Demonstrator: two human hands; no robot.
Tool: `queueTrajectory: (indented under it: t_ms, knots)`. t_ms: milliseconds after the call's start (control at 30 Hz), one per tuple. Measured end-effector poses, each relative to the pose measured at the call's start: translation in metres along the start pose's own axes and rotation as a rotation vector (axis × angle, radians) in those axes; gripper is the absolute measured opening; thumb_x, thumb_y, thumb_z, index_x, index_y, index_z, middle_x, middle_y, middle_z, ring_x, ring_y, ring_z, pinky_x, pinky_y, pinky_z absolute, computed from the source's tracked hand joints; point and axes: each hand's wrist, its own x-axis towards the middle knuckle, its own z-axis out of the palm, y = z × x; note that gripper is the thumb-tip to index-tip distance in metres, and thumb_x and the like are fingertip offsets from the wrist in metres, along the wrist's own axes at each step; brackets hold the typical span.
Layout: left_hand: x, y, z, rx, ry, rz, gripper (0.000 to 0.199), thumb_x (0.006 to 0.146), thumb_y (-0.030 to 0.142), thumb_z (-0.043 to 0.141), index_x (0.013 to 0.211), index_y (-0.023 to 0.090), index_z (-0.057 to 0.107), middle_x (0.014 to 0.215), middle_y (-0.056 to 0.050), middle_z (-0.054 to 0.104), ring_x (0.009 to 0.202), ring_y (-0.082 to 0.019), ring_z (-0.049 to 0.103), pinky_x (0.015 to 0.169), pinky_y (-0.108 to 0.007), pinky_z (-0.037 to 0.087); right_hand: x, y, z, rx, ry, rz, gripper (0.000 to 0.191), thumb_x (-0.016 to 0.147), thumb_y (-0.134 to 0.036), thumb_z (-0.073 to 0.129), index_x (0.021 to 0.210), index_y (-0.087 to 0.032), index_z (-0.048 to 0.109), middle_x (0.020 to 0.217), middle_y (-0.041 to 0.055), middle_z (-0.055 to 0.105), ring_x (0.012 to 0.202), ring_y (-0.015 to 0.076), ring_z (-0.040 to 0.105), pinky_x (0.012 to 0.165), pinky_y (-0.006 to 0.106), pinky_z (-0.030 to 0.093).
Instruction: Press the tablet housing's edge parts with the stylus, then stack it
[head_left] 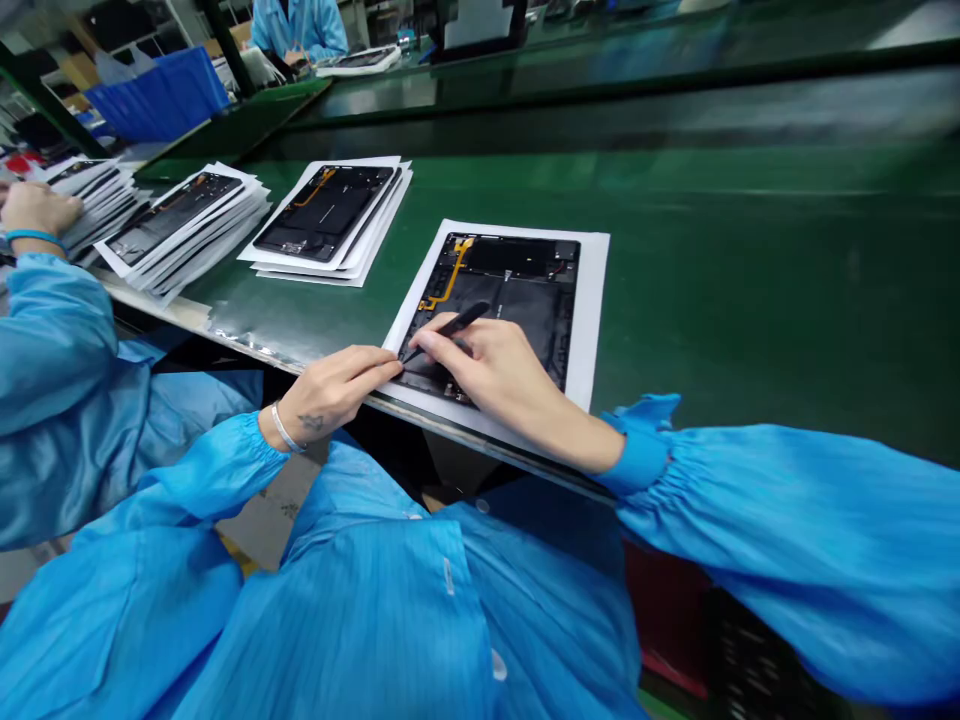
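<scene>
In front of me lies an opened tablet (pixel 525 300), dark inside, with an orange flex cable (pixel 454 272) along its left part. It rests on a white sheet (pixel 592 300) at the bench's near edge. My right hand (pixel 499 360) is closed around black tweezers (pixel 468 318), whose tip points down at the tablet's near left corner. My left hand (pixel 341 385) lies at that same corner, its fingers stretched out together and the fingertips touching the edge near the tweezer tip. Whether the left fingertips pinch anything is too small to make out.
Left of the tablet stand a stack of tablets between white sheets (pixel 352 262) and a taller stack (pixel 202 245). A co-worker's hand (pixel 41 210) is at another stack on the far left. Beyond the green bench (pixel 750 280) sits another person in blue (pixel 319 28), near a blue bin (pixel 161 95).
</scene>
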Motion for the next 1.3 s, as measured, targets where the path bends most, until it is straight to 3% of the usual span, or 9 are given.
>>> queueTrajectory:
  t_ms: [200, 500, 900, 1100, 1300]
  knots:
    - [0.001, -0.01, 0.005, 0.065, 0.05, 0.134, 0.024, 0.097, 0.006, 0.047, 0.111, 0.011, 0.066, 0.114, -0.013, 0.068, 0.106, -0.018, 0.066, 0.087, -0.028, 0.059, -0.006, 0.005, -0.001, -0.013, 0.021, -0.044, 0.023, 0.102, -0.028, 0.057, 0.091, -0.013, 0.071, 0.086, 0.0025, 0.069, 0.076, 0.0169, 0.063, 0.069, 0.026, 0.045]
    - [0.002, -0.012, 0.013, 0.014, 0.123, 0.14, 0.022, 0.093, 0.004, 0.055, 0.112, 0.009, 0.063, 0.11, -0.014, 0.069, 0.1, -0.019, 0.068, 0.081, -0.027, 0.059, -0.007, 0.0, 0.001, -0.035, -0.018, -0.05, 0.016, 0.101, -0.014, 0.056, 0.093, -0.012, 0.07, 0.093, 0.0044, 0.069, 0.085, 0.0171, 0.064, 0.077, 0.026, 0.047]
    - [-0.004, -0.012, 0.012, -0.062, 0.096, 0.079, 0.03, 0.093, 0.002, 0.05, 0.117, 0.009, 0.067, 0.116, -0.015, 0.068, 0.113, -0.019, 0.064, 0.097, -0.029, 0.056, -0.011, 0.004, 0.005, -0.258, -0.075, -0.193, 0.016, 0.102, -0.012, 0.054, 0.096, -0.009, 0.068, 0.093, 0.0074, 0.065, 0.087, 0.0199, 0.06, 0.077, 0.029, 0.044]
    - [-0.005, -0.006, 0.012, -0.067, 0.096, 0.027, 0.029, 0.093, 0.0, 0.048, 0.113, 0.007, 0.067, 0.115, -0.016, 0.067, 0.109, -0.02, 0.064, 0.094, -0.031, 0.058, -0.012, 0.003, 0.005, -0.267, 0.008, -0.09, 0.019, 0.1, -0.016, 0.053, 0.087, -0.01, 0.065, 0.086, 0.0067, 0.065, 0.078, 0.0187, 0.06, 0.071, 0.028, 0.043]
    - [-0.005, -0.007, 0.017, -0.109, 0.143, 0.061, 0.029, 0.094, 0.001, 0.047, 0.116, 0.008, 0.064, 0.121, -0.015, 0.066, 0.116, -0.02, 0.063, 0.099, -0.034, 0.057, -0.013, -0.001, -0.009, -0.152, 0.015, -0.074, 0.022, 0.101, -0.02, 0.051, 0.085, -0.013, 0.065, 0.083, 0.0026, 0.067, 0.076, 0.0163, 0.061, 0.07, 0.026, 0.042]
